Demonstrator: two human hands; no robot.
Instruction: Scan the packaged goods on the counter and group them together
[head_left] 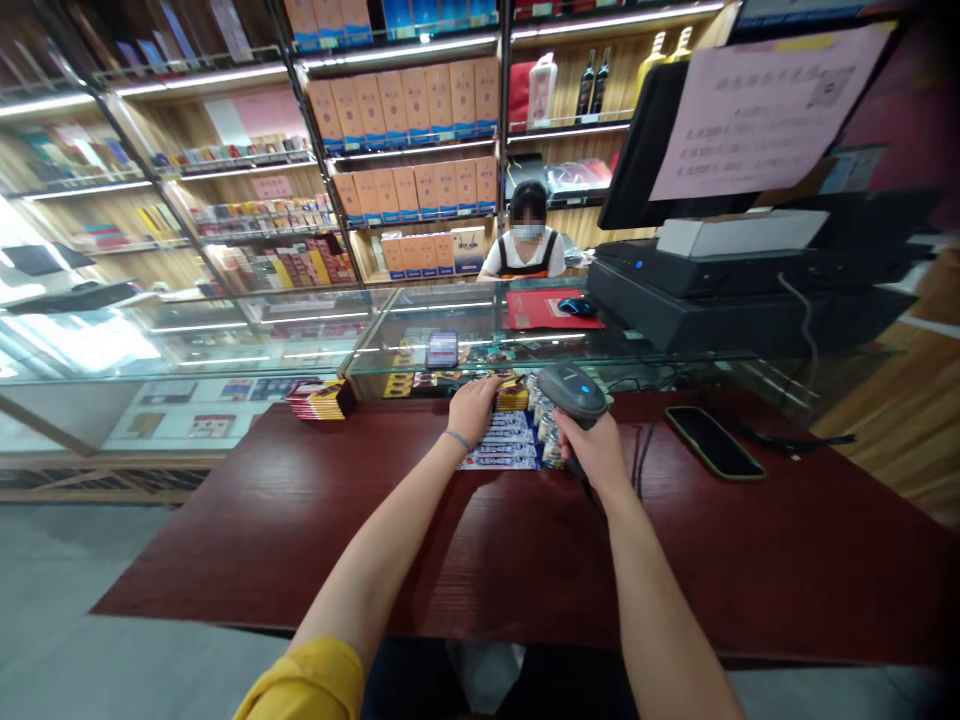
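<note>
Scanner [574, 392] is in my right hand [598, 452], fingers wrapped round its handle, presumably so the head sits free over the pale packets [552, 446] and beside the blue-and-white packets [506, 445], which lie in a neat row, probably so their faces show. Left hand [472, 410] is at the yellow packs [513, 396] just beyond that row, maybe steadying them; can't tell if it's pinching any. Farther out on the surface [300, 530]: red-and-yellow stack [321, 401] to the left, phone [714, 443] flat to the right, likely leaving elbow room.
</note>
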